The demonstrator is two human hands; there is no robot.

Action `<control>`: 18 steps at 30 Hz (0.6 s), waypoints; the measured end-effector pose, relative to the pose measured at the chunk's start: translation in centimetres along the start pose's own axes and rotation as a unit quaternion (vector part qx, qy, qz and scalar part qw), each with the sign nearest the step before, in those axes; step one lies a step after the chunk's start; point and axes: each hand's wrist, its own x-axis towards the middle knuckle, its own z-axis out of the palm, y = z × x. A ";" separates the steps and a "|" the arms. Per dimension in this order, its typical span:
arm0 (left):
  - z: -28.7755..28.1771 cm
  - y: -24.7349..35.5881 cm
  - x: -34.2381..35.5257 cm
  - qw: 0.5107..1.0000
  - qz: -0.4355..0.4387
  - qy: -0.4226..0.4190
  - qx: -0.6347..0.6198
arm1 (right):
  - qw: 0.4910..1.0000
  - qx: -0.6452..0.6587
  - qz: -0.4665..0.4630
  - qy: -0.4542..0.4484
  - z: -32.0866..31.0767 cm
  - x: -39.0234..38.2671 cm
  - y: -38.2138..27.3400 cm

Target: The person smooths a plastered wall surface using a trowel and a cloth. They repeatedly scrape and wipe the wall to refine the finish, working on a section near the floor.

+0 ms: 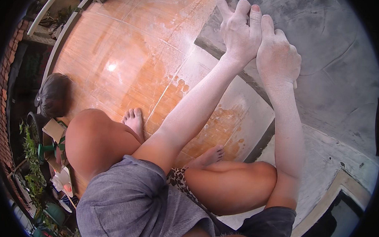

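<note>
Both my forearms and hands are coated in pale powder and reach up and right onto a smooth grey plastered surface (342,48). My left hand (240,28) is at its edge, back upward, fingers apart and bent, the fingertips against the surface; nothing shows in it. Just right of it, my right hand (278,59) lies with fingers curled over something I cannot make out; only a small pale edge shows by its outer side.
Orange tiled floor (104,44), dusted white, lies under my bare feet (133,125). Left are a dark bundled bag (52,95), plants (31,154), assorted containers (64,181) and a low ledge (58,43). A grey step with a framed dark opening (336,219) is at lower right.
</note>
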 end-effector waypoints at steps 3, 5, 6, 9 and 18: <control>0.3 0.1 0.1 0.993 0.036 0.023 0.115 | 1.000 -0.007 -0.005 0.002 0.6 0.5 -0.2; -0.1 -0.3 -0.2 0.978 0.047 0.029 0.200 | 0.999 -0.005 0.001 -0.043 1.2 0.5 -1.0; -0.2 -0.4 -0.2 0.968 0.055 0.034 0.242 | 1.000 0.000 -0.011 -0.016 1.2 0.5 -1.3; -0.7 -0.2 0.4 0.997 0.035 0.010 -0.064 | 1.000 -0.006 -0.008 -0.010 0.2 0.2 -1.1; -0.8 0.6 -0.2 0.996 -0.077 -0.024 -0.033 | 0.997 -0.013 -0.009 -0.071 -0.1 0.1 -1.0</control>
